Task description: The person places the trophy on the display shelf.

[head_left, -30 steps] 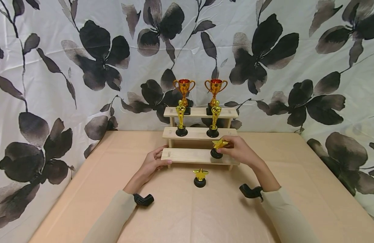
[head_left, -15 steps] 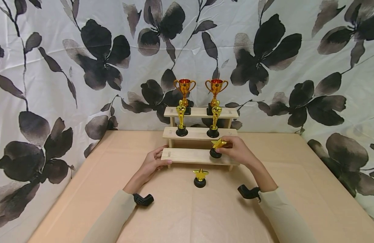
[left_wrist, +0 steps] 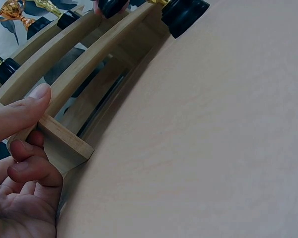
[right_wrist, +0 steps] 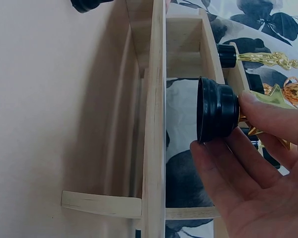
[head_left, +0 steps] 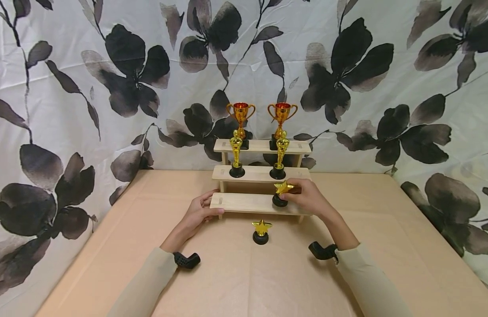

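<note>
A white fabric backdrop printed with large black and grey flowers, leaves and thin stems fills the whole rear of the scene and wraps round both sides, its cloth faintly creased. It hangs down to the far edge of the desk and past its left and right edges. The desk is covered by a smooth, pale peach-tan cloth that shows soft fold lines running lengthwise and across. Light is even and diffuse, falling from above and leaving only short, soft shadows on the desk surface. No floor, window or bare wall is in view.
</note>
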